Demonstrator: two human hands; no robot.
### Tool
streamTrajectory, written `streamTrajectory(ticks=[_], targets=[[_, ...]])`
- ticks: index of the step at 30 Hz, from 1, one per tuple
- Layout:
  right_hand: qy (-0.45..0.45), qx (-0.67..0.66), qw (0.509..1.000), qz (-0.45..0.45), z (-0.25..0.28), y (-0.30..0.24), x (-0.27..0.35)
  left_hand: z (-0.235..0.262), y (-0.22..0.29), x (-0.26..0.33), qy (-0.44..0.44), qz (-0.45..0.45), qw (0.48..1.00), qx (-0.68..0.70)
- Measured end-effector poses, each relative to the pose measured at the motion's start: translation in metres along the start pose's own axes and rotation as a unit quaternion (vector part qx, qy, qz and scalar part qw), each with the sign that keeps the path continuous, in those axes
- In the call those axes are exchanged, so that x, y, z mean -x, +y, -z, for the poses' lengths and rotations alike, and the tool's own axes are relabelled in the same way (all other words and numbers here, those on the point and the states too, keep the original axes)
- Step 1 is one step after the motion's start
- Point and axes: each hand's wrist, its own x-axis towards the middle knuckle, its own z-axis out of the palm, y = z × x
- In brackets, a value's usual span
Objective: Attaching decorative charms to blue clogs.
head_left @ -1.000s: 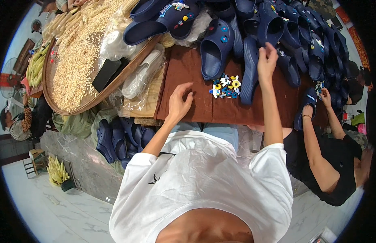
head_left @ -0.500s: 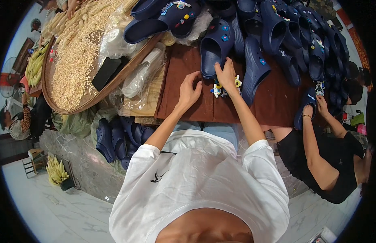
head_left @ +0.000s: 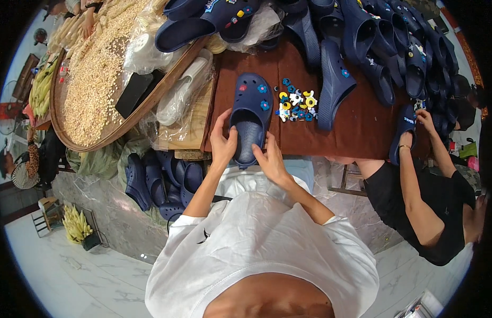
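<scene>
A navy clog (head_left: 249,119) with holes in its upper stands between my hands, its toe pointing away from me and its heel near the table's front edge. Blue flower charms and one red charm sit on its upper. My left hand (head_left: 223,142) grips the heel's left side, thumb over the rim. On the right side of the heel, my right hand (head_left: 272,160) holds it with the thumb at the rim. Just right of the clog lies a small pile of shoe charms (head_left: 299,105) in white, yellow and blue. Another navy clog (head_left: 335,87) leans on its side beyond that pile.
Many navy clogs (head_left: 381,40) are heaped at the back right of the brown-covered table (head_left: 357,130). A round tray (head_left: 97,139) of corn kernels stands left, with a black phone (head_left: 140,93) at its edge. A co-worker in black (head_left: 426,212) handles another clog at right.
The clog has come toward me and to the left, away from the heap. My right hand has moved down and left with it; my left hand now grips its other side.
</scene>
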Motion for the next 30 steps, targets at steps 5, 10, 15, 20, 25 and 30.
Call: streamTrajectory(ticks=[5, 10, 15, 20, 25, 30], targets=[[-0.067, 0.045, 0.997, -0.014, 0.017, -0.009, 0.012, 0.010, 0.000, 0.010, 0.002, 0.023, 1.000, 0.017], [-0.011, 0.104, 0.990, 0.098, 0.043, -0.011, -0.006, 0.017, -0.005, 0.012, 0.033, 0.003, 0.998, -0.051], [0.106, 0.169, 0.965, 0.171, 0.072, -0.015, -0.072, 0.012, 0.006, 0.029, 0.105, -0.026, 0.993, -0.039], [0.130, 0.262, 0.935, 0.202, 0.081, -0.010, -0.136, -0.008, 0.032, 0.040, 0.082, -0.057, 0.993, -0.057], [0.087, 0.327, 0.925, 0.171, 0.071, -0.008, -0.159, -0.026, 0.017, 0.026, -0.007, 0.161, 0.942, 0.293], [0.099, 0.321, 0.925, 0.177, 0.071, 0.002, -0.165, -0.032, 0.020, -0.011, -0.024, 0.269, 0.870, 0.413]])
